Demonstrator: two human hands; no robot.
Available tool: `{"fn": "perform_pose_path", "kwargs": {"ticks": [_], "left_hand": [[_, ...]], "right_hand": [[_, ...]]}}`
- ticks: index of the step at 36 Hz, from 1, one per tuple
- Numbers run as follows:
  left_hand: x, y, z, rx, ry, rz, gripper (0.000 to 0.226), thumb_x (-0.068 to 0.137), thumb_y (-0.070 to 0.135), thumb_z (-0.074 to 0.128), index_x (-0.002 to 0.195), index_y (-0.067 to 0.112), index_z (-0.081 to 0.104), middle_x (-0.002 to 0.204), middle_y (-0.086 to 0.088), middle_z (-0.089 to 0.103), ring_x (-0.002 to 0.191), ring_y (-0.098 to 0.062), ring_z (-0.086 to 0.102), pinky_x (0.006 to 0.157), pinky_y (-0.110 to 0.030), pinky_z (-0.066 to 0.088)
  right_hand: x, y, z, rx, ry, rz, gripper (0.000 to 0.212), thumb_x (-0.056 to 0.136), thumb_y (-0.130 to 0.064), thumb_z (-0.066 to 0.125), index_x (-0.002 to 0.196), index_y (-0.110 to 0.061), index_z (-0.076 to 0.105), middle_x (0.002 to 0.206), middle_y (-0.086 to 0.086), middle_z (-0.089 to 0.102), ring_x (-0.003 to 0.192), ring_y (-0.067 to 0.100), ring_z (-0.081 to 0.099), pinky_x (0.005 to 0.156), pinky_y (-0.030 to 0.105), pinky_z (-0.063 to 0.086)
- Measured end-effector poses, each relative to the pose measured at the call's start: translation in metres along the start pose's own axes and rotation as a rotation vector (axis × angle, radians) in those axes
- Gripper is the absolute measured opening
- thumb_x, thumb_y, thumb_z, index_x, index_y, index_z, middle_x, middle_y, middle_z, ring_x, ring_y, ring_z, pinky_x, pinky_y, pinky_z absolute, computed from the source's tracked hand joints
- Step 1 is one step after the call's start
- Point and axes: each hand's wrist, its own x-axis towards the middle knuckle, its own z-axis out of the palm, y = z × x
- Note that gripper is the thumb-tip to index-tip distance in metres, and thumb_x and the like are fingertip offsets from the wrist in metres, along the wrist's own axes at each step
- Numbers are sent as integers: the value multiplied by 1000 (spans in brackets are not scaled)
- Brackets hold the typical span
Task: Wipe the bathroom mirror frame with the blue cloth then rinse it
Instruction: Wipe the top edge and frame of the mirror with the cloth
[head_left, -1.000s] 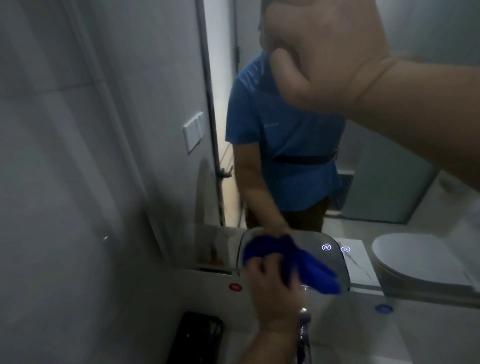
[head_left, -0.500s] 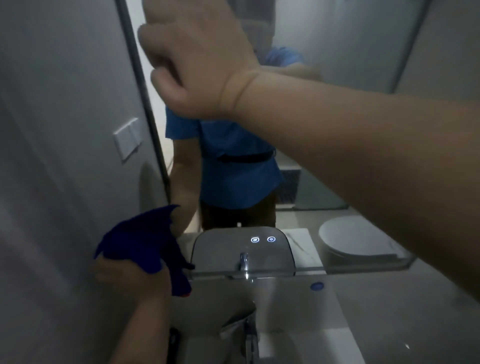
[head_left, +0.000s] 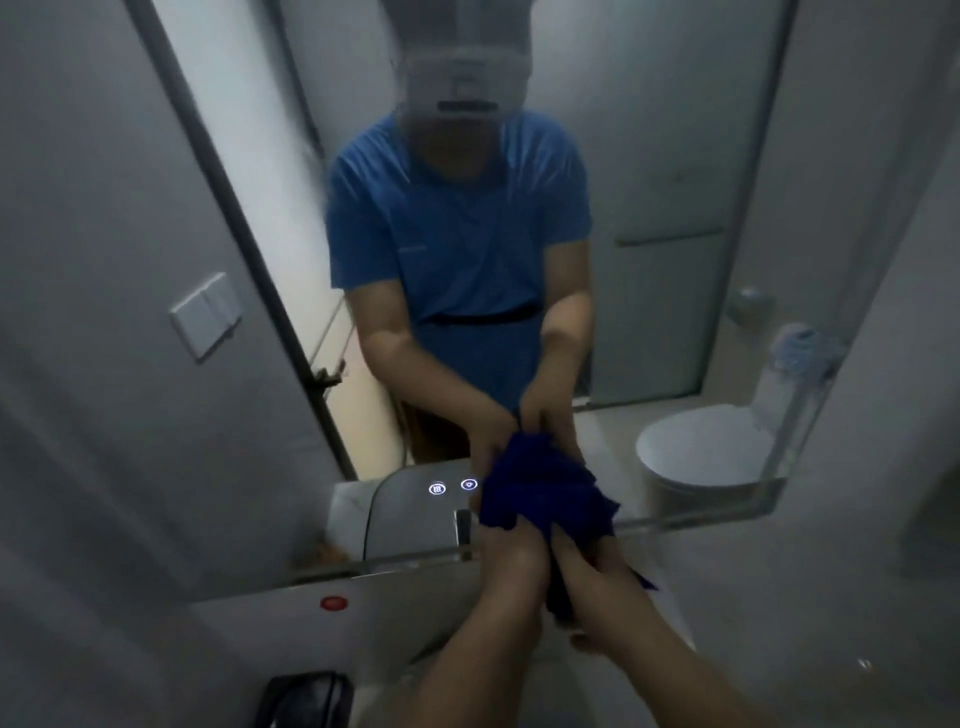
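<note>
The dark blue cloth (head_left: 545, 493) is bunched up in front of the mirror's lower edge (head_left: 691, 519), right of the tap. My left hand (head_left: 511, 564) grips its lower left part. My right hand (head_left: 597, 577) grips its lower right part, with a tail of cloth hanging between both wrists. The two hands touch each other around the cloth. The mirror (head_left: 649, 156) fills the upper middle and reflects a person in a blue shirt holding the same cloth.
A chrome tap (head_left: 463, 532) stands just left of the cloth. Two lit touch icons (head_left: 452, 487) glow on the mirror. A red dot (head_left: 333, 603) marks the white counter backsplash. A black pouch (head_left: 306, 701) lies at the bottom left. Wall switch (head_left: 205, 314) on the left.
My right hand came down from high on the mirror and took hold of the cloth. My left hand carried the cloth from the left side to the middle, beside the tap.
</note>
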Motion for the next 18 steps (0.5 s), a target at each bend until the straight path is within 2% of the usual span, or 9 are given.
{"fn": "perform_pose_path", "kwargs": {"ticks": [1, 3, 6, 8, 11, 12, 13, 15, 18], "left_hand": [[-7, 1, 8, 0, -47, -9, 26, 108, 11, 55, 131, 20, 64, 119, -15, 74, 112, -37, 72, 106, -59, 57], [-16, -1, 24, -66, -108, -64, 22, 110, 15, 51, 126, 22, 64, 120, -16, 75, 115, -39, 71, 107, -60, 56], [-37, 4, 31, -51, -238, -83, 21, 110, 17, 53, 125, 18, 69, 110, -11, 81, 110, -35, 73, 99, -51, 61], [-53, 11, 31, 149, -340, 22, 25, 111, 16, 53, 127, 25, 69, 116, 0, 80, 115, -26, 72, 97, -38, 58], [-67, 31, 16, 446, -424, 263, 37, 112, 11, 52, 145, 26, 59, 146, -4, 63, 134, -25, 63, 118, -41, 48], [-72, 45, 7, 534, -438, 369, 33, 111, 10, 54, 137, 29, 63, 142, -3, 67, 126, -22, 68, 113, -40, 54], [-75, 62, -2, 604, -444, 464, 28, 110, 13, 57, 125, 34, 67, 130, 4, 73, 112, -15, 73, 100, -32, 61], [-79, 106, -22, 754, -425, 672, 23, 109, 25, 60, 108, 47, 68, 102, 17, 77, 88, -3, 74, 69, -17, 61], [-81, 177, -34, 840, -148, 1081, 19, 103, 34, 61, 91, 47, 69, 92, 26, 73, 76, 3, 69, 60, -13, 50]], "right_hand": [[9, 3, -3, 107, 22, -5, 65, 92, -71, 67, 137, -31, 45, 111, 4, 76, 96, 27, 76, 78, 41, 64], [19, 6, -10, 224, 89, -124, 87, 80, -73, 79, 148, -32, 41, 127, -1, 70, 107, 24, 73, 84, 43, 64], [28, 11, -26, 438, 229, -280, 108, 55, -75, 89, 144, -26, 52, 123, 1, 73, 107, 25, 76, 89, 51, 67], [32, 15, -34, 644, 202, -314, 95, 61, -64, 91, 138, -17, 63, 116, 13, 80, 103, 35, 79, 84, 55, 66], [35, 16, -35, 760, 219, -369, 71, 73, -55, 87, 126, -11, 72, 108, 19, 80, 100, 42, 79, 75, 52, 65], [35, 14, -32, 756, 286, -384, 69, 72, -54, 84, 125, -11, 71, 106, 17, 80, 99, 41, 78, 73, 50, 64], [36, 12, -27, 735, 367, -404, 69, 71, -53, 83, 126, -15, 69, 106, 11, 81, 100, 36, 78, 74, 45, 63], [36, 7, -13, 669, 482, -453, 67, 72, -43, 85, 133, -27, 60, 111, -4, 77, 103, 18, 75, 80, 36, 60], [29, 0, 28, 569, 474, -499, 83, 68, -32, 90, 140, -33, 48, 132, -3, 60, 114, 21, 64, 91, 38, 57]]}}
